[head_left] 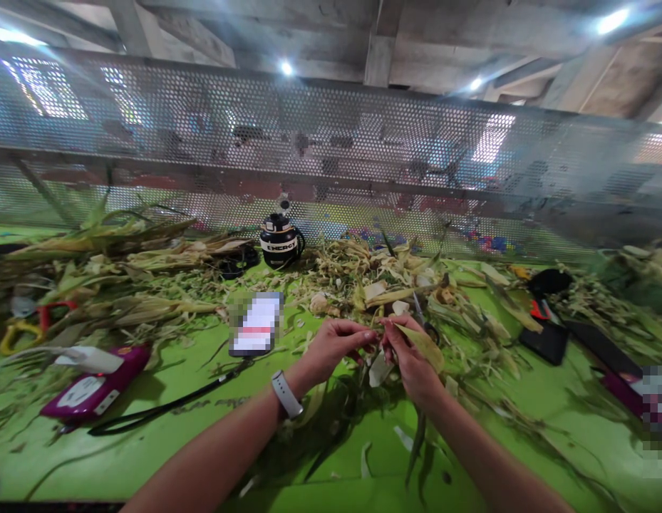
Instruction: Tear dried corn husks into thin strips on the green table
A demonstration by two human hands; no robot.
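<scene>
Fingertips (369, 335) of my left hand (333, 350) are pressed together on the tip of a husk leaf (425, 348), and my right hand (412, 367) pinches the same leaf just beside them, thumb against forefinger. The two hands touch at the knuckles, held a little above the green table (149, 456), at the middle of the view. The leaf is yellow-green and runs from the pinch down across the back of my right hand. A pale strip of husk (378, 370) hangs below, between my palms; I cannot tell which hand carries it. A grey watch (286, 393) sits on my left wrist.

Dark green leaves (331, 420) lie on the table under my hands. Just beyond my right fingers a pair of scissors (424, 322) rests among a heap of husks (373, 274). To the left of my hands lies a phone (256, 324), with a black strap (164, 406) trailing toward a magenta case (92, 390). Long corn stalks (122, 249) are piled at the far left, and a black jug (280, 242) stands near the perforated metal screen (331, 142) at the back. A flat black device (547, 343) lies to the right.
</scene>
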